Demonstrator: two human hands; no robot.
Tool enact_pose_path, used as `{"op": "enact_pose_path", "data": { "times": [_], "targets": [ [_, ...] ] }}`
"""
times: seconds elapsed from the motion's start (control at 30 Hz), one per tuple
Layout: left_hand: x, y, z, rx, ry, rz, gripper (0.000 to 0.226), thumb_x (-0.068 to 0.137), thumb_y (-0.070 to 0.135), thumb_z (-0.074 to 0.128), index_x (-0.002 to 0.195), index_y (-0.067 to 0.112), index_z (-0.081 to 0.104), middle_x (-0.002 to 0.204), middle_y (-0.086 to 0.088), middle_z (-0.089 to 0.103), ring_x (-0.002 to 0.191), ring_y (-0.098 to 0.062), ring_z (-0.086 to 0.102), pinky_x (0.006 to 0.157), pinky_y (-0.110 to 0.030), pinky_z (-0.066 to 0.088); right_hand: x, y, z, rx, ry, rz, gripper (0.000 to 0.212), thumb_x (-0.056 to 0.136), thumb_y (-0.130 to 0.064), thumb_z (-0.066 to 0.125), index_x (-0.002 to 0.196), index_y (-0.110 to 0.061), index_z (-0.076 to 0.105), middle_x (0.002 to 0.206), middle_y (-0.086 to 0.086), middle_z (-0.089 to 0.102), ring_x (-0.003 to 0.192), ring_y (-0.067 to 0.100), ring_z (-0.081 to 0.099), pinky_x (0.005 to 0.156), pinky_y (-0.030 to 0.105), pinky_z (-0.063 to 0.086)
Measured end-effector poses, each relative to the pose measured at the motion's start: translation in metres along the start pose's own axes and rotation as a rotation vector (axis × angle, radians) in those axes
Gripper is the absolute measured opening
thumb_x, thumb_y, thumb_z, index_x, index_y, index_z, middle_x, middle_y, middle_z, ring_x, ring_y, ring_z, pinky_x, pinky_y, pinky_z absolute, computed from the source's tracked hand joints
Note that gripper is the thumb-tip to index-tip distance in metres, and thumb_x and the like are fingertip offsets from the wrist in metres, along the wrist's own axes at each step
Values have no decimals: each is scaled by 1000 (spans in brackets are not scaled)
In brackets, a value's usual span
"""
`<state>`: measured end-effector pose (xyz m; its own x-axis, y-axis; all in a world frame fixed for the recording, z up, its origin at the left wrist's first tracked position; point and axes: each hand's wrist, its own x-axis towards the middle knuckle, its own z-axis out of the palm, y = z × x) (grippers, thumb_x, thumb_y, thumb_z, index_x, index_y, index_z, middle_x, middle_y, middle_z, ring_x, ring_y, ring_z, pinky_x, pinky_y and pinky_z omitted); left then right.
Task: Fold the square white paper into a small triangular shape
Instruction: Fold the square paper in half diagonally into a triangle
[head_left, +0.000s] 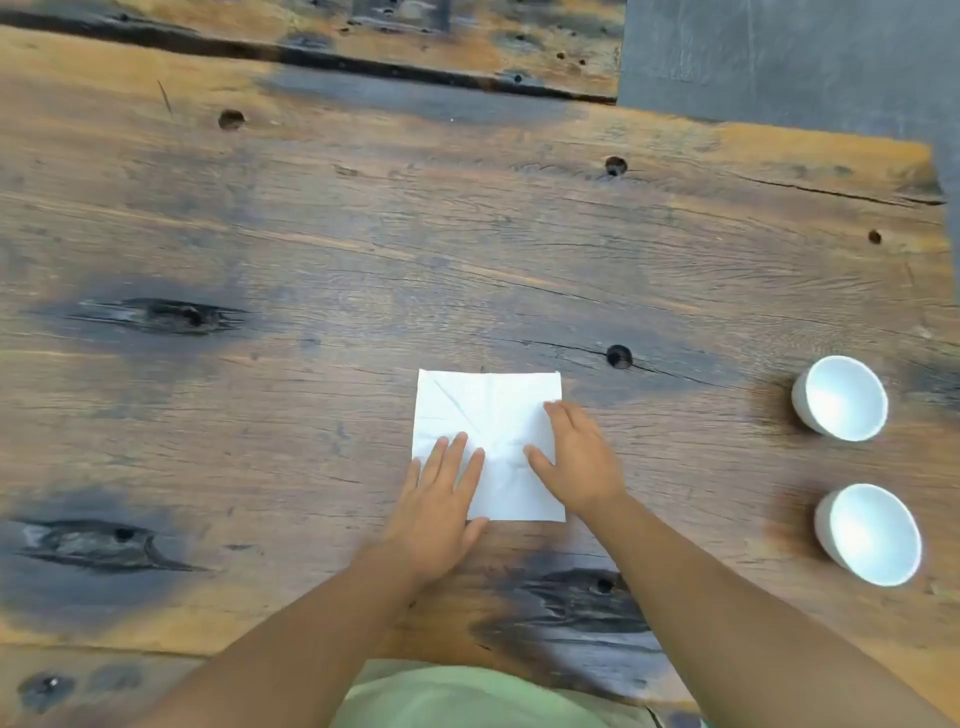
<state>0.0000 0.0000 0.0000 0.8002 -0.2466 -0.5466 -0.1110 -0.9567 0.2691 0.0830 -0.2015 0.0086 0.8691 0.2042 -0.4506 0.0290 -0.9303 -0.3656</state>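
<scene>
1. I see the square white paper (488, 421) lying flat and unfolded on the wooden table (311, 234), near its front edge, already marked with creases radiating from its centre.
2. My left hand (439, 509) rests palm-down on the lower left corner, fingers spread and released, grasping nothing.
3. My right hand (576, 457) presses the right edge the same way, flat and open.
4. Risk, as I judge it: the old creases may pull a new diagonal fold off line, so the corners fail to meet.
5. The rough, knotted wood could snag or dent the sheet while I crease it.
6. Two white bowls (852, 467) sit well apart on the right; a wide sweep could knock them.
</scene>
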Motion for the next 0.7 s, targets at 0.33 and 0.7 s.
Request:
{"op": "enact_pose_path", "data": {
  "times": [0.33, 0.7],
  "targets": [
    [23, 2, 22, 118, 45, 84, 76, 101, 46, 33, 155, 24, -15, 161, -12, -30, 146, -35, -31, 117, -66, -3, 78, 8, -22, 168, 114, 237, 41, 87, -32, 68, 121, -15, 51, 120, 9, 49, 109, 30, 53, 84, 41, 49],
    [29, -2, 26, 123, 31, 63, 74, 100, 47, 36, 157, 23, -4, 164, -17, -19, 148, -40, -22, 114, -69, 6, 96, 4, -23, 113, 29, 288, 19, 89, -25, 67, 96, -11, 55, 114, 12, 52, 99, 35, 56, 78, 38, 45]
  ]
}}
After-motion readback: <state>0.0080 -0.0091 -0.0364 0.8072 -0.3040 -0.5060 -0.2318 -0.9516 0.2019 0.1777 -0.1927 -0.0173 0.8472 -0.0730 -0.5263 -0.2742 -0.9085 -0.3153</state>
